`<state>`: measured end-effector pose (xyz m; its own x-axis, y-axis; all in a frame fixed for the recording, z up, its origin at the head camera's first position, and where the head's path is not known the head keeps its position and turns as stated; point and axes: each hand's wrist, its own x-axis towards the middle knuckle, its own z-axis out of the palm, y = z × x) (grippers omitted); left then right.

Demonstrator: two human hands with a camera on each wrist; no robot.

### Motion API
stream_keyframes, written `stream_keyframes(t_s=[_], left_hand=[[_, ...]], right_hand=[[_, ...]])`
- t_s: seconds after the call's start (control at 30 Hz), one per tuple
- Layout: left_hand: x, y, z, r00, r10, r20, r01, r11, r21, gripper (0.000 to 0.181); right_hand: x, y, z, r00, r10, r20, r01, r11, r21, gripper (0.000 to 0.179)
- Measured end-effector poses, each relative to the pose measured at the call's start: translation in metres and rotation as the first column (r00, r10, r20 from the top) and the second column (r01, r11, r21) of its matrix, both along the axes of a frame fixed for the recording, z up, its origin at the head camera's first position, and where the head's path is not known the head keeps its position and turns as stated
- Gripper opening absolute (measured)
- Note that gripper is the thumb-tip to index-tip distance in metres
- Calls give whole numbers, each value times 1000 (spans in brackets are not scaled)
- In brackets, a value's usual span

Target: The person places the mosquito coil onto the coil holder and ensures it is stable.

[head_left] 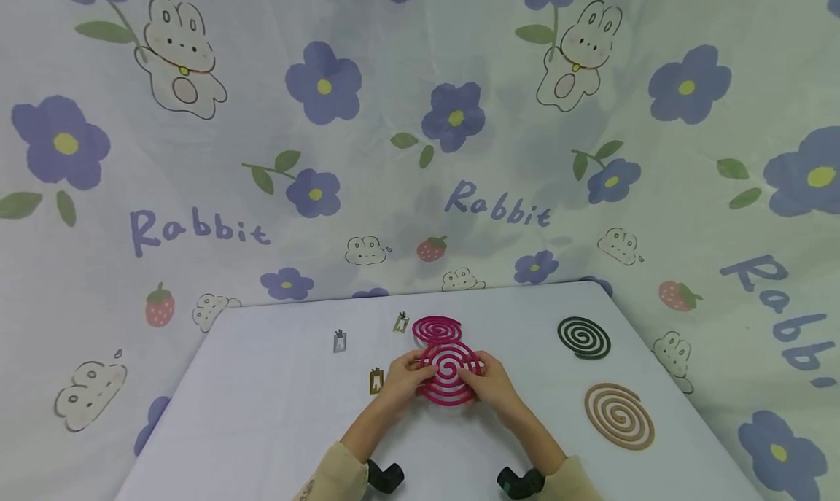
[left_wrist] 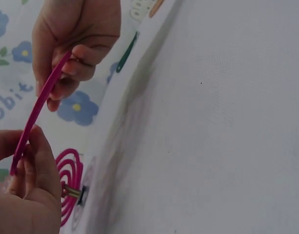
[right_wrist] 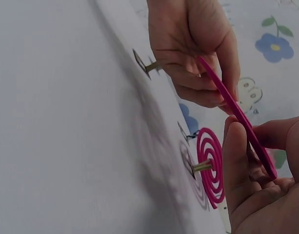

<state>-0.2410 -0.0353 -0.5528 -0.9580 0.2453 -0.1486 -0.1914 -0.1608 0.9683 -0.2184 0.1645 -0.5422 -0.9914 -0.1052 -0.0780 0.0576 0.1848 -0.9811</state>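
Note:
A pink mosquito coil point(head_left: 448, 370) is held up off the white table by both hands, one on each side. My left hand point(head_left: 403, 383) pinches its left edge, thumb in front and fingers behind. On the right edge, my right hand point(head_left: 497, 386) pinches it the same way. Seen from the side in the left wrist view, the held coil point(left_wrist: 38, 109) is a thin flat band between the two hands. Just behind it, a second pink coil point(head_left: 437, 329) sits raised on a small metal stand point(right_wrist: 203, 166).
Left of the hands lie three small metal stands: a silver one point(head_left: 339, 341), a pale gold one point(head_left: 401, 322) and a darker gold one point(head_left: 376, 381). A dark green coil point(head_left: 584, 338) and a tan coil point(head_left: 620, 416) lie on the right. Patterned cloth hangs behind the table.

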Motion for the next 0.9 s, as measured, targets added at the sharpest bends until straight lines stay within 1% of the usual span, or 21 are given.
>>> stream_keyframes(t_s=[0.1, 0.27, 0.5, 0.67, 0.9], left_hand=[[1, -6, 1, 1000, 14, -2, -14, 1000, -3, 38], [3, -17, 3, 1000, 17, 6, -17, 1000, -18, 39], [4, -32, 5, 999, 32, -8, -33, 998, -45, 41], [4, -41, 5, 999, 37, -11, -37, 999, -32, 41], [7, -52, 4, 999, 50, -11, -50, 999, -13, 39]], right_hand=[[-1, -6, 0, 1000, 14, -2, -14, 1000, -10, 39], [-1, -17, -1, 1000, 28, -2, -28, 999, -21, 41], [-4, -34, -1, 1000, 15, 3, -15, 1000, -5, 48], [-7, -44, -2, 1000, 16, 9, -16, 1000, -22, 46], [-8, -55, -3, 999, 42, 15, -41, 998, -55, 46]])
